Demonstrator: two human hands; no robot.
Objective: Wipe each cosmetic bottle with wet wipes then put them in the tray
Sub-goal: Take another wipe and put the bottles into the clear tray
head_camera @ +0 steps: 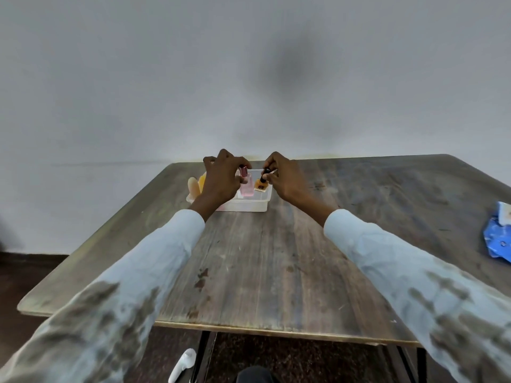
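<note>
Over the white tray point(250, 205) the left hand point(221, 176) pinches the pink bottle point(245, 183) by its cap and the right hand point(282, 178) pinches the small amber bottle point(261, 184) likewise, probably to stand both upright inside it, well clear of the blue wipes pack point(499, 236) off to the tray's right

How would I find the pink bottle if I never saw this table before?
Look to the far end of the wooden table, where a white tray sits. The pink bottle stands in it, gripped by the left hand. It is clear pink; its neighbour is small, orange, dark-capped.
</note>
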